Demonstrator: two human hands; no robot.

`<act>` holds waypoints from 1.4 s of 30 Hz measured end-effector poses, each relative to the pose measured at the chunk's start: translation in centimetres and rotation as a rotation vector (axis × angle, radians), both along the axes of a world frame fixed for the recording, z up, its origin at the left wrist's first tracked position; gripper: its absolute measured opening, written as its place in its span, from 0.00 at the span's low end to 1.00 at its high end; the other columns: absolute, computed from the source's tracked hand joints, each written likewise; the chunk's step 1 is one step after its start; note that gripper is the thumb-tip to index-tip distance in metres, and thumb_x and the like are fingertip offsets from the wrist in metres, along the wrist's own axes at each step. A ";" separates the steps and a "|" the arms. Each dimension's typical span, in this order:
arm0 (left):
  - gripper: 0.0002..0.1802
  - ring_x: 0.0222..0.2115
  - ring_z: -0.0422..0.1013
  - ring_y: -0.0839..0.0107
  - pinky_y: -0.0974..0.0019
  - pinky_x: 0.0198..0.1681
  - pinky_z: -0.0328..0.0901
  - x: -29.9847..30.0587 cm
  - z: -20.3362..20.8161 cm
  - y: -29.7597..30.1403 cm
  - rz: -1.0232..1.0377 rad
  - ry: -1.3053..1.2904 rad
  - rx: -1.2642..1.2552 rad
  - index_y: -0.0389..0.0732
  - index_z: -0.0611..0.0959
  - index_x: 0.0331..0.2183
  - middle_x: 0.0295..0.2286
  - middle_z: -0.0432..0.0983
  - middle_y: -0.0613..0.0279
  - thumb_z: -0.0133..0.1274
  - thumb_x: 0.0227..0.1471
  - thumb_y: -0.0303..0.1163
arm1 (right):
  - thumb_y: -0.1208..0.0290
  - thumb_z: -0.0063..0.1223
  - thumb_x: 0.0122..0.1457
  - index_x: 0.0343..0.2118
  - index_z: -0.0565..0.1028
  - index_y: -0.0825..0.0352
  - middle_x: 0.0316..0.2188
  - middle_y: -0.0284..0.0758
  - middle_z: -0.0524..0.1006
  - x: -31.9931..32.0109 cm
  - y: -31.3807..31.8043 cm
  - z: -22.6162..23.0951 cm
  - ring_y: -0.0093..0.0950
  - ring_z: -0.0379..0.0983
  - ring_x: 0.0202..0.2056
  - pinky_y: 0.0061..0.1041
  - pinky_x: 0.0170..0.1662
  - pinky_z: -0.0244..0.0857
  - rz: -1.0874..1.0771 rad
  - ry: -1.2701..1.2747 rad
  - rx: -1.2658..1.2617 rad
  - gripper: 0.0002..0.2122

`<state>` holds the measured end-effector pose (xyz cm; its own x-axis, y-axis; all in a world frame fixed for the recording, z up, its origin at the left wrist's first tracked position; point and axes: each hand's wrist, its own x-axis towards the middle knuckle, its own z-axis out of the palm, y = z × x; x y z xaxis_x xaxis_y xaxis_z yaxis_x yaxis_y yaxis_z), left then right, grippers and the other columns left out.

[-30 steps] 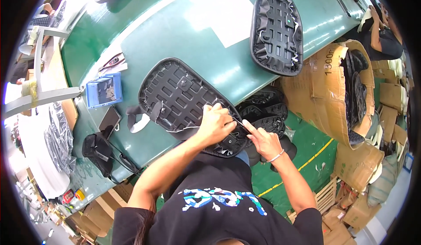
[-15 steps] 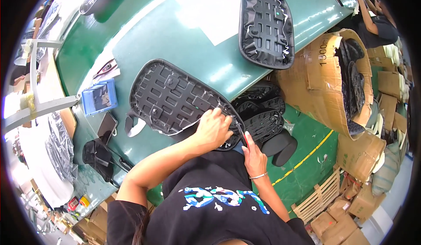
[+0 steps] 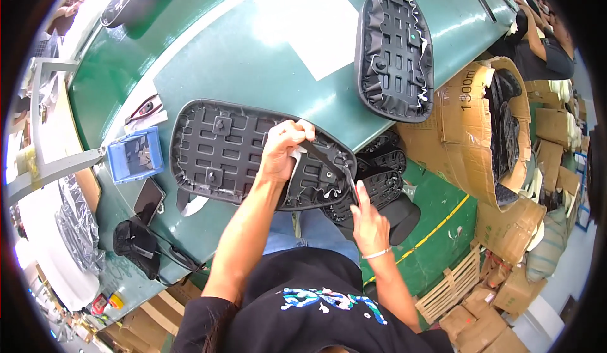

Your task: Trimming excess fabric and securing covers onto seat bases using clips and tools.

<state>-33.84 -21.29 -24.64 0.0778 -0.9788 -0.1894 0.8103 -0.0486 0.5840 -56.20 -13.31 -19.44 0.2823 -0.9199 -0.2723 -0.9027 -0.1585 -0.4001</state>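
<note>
A black seat cushion [image 3: 243,141] lies underside up at the table's near edge, its moulded plastic base showing. My left hand [image 3: 281,151] is closed on a black fabric strip [image 3: 325,158], raised above the cushion and pulled taut toward its right end. In my right hand [image 3: 370,228] is a slim metal tool with a red grip [image 3: 360,190]; its tip meets the strip near the cushion's right rim. Whether the tool is scissors or a knife is hard to see. White-edged gathered fabric lines the cushion's right part.
Another upturned black cushion [image 3: 397,53] lies on the green table [image 3: 227,68]. A large cardboard drum [image 3: 458,125] holds black parts at right. At left are a blue bin [image 3: 136,156], a phone [image 3: 149,200], pliers-like tool [image 3: 145,108] and black cap [image 3: 136,245]. More cushions [image 3: 379,188] sit below the edge.
The cushion has turned to lie more level across the table edge. My left hand has risen, drawing the black strip up from the rim; my right hand has moved slightly right and down.
</note>
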 end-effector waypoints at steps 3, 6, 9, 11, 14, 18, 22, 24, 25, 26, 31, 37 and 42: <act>0.14 0.23 0.64 0.73 0.70 0.30 0.56 -0.1 0.5 -0.9 -0.090 0.116 0.050 0.43 0.67 0.17 0.15 0.60 0.68 0.57 0.43 0.27 | 0.67 0.51 0.57 0.62 0.57 0.51 0.18 0.45 0.72 0.8 -0.3 -0.2 0.47 0.72 0.19 0.45 0.22 0.66 -0.062 -0.060 -0.037 0.28; 0.10 0.26 0.70 0.60 0.64 0.29 0.64 1.6 2.0 -2.6 -0.356 -1.422 -0.355 0.38 0.77 0.31 0.27 0.72 0.56 0.57 0.42 0.27 | 0.67 0.49 0.58 0.60 0.60 0.47 0.19 0.44 0.73 0.8 -4.2 0.6 0.47 0.73 0.21 0.45 0.23 0.66 0.027 0.066 -0.061 0.26; 0.19 0.32 0.71 0.58 0.57 0.34 0.68 0.2 3.0 -3.8 -0.372 -1.880 -0.467 0.41 0.76 0.37 0.30 0.70 0.55 0.56 0.38 0.25 | 0.67 0.48 0.58 0.59 0.61 0.48 0.22 0.45 0.75 1.0 -8.3 0.7 0.48 0.72 0.22 0.47 0.25 0.66 0.093 0.058 -0.029 0.24; 0.07 0.27 0.70 0.64 0.59 0.29 0.63 0.5 1.1 -5.4 -0.104 -1.917 -0.465 0.43 0.75 0.24 0.22 0.68 0.63 0.57 0.36 0.27 | 0.67 0.48 0.58 0.60 0.60 0.49 0.22 0.46 0.75 2.1 -9.5 1.3 0.49 0.72 0.22 0.49 0.26 0.65 0.123 0.057 -0.022 0.25; 0.11 0.19 0.67 0.69 0.64 0.26 0.57 1.7 -0.9 -6.1 0.072 -1.777 -0.642 0.47 0.71 0.13 0.14 0.65 0.68 0.59 0.34 0.29 | 0.67 0.48 0.58 0.61 0.58 0.51 0.20 0.46 0.74 2.7 -8.5 0.6 0.49 0.72 0.21 0.48 0.25 0.65 0.099 0.115 -0.005 0.26; 0.10 0.16 0.66 0.68 0.66 0.21 0.59 2.4 -0.6 -5.7 0.376 -1.504 -0.515 0.43 0.77 0.20 0.16 0.69 0.67 0.64 0.33 0.29 | 0.68 0.47 0.59 0.62 0.54 0.60 0.17 0.48 0.74 5.5 -5.1 0.7 0.50 0.72 0.20 0.48 0.24 0.65 -0.011 0.114 0.017 0.28; 0.10 0.17 0.64 0.71 0.68 0.21 0.60 3.0 -0.2 -5.2 0.469 -1.312 -0.264 0.39 0.83 0.25 0.18 0.68 0.65 0.64 0.33 0.23 | 0.69 0.48 0.59 0.62 0.52 0.60 0.17 0.50 0.73 6.2 -3.4 0.8 0.52 0.71 0.20 0.48 0.23 0.63 -0.115 0.069 0.045 0.29; 0.05 0.23 0.65 0.69 0.68 0.24 0.61 4.4 -0.1 -5.6 0.540 -1.362 -0.102 0.38 0.82 0.23 0.20 0.66 0.63 0.61 0.36 0.22 | 0.68 0.47 0.59 0.62 0.53 0.59 0.17 0.50 0.73 7.2 -2.8 1.1 0.52 0.71 0.22 0.48 0.24 0.62 -0.147 0.058 0.093 0.28; 0.03 0.27 0.67 0.64 0.62 0.28 0.62 5.5 -0.2 -6.2 0.581 -1.385 -0.006 0.37 0.80 0.21 0.25 0.69 0.59 0.58 0.41 0.25 | 0.68 0.47 0.59 0.62 0.53 0.59 0.17 0.50 0.73 7.8 -3.6 1.3 0.52 0.71 0.22 0.48 0.24 0.62 -0.138 0.053 0.093 0.28; 0.05 0.30 0.67 0.61 0.59 0.30 0.63 7.0 -0.3 -6.9 0.570 -1.578 -0.039 0.36 0.80 0.21 0.28 0.71 0.57 0.57 0.43 0.27 | 0.68 0.47 0.59 0.61 0.54 0.58 0.18 0.50 0.73 8.7 -4.8 1.6 0.51 0.72 0.22 0.48 0.24 0.62 -0.073 0.064 0.082 0.27; 0.25 0.20 0.67 0.61 0.60 0.29 0.61 12.3 2.2 -9.4 -0.143 -1.158 0.493 0.38 0.77 0.17 0.13 0.67 0.58 0.44 0.55 0.46 | 0.65 0.49 0.58 0.59 0.60 0.49 0.19 0.46 0.75 9.6 -14.4 2.3 0.47 0.72 0.20 0.46 0.24 0.64 0.240 0.254 -0.087 0.25; 0.22 0.25 0.64 0.75 0.73 0.32 0.59 13.1 4.4 -5.0 0.024 -0.528 0.488 0.37 0.79 0.23 0.22 0.72 0.67 0.41 0.58 0.41 | 0.63 0.48 0.59 0.58 0.61 0.47 0.24 0.44 0.77 11.4 -23.5 1.1 0.46 0.74 0.25 0.45 0.26 0.66 0.597 0.136 0.043 0.23; 0.19 0.23 0.66 0.67 0.63 0.39 0.65 13.1 6.2 -7.4 0.039 -0.234 0.227 0.34 0.70 0.18 0.18 0.65 0.59 0.37 0.58 0.31 | 0.65 0.48 0.59 0.61 0.57 0.45 0.18 0.42 0.73 12.8 -20.2 0.8 0.46 0.71 0.20 0.46 0.22 0.64 0.566 0.190 -0.054 0.26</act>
<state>-20.72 -28.68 -18.41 0.1817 -0.9090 -0.3752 0.6591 -0.1705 0.7325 -43.44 -33.51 -18.62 0.6837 -0.6545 -0.3228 -0.7266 -0.6516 -0.2178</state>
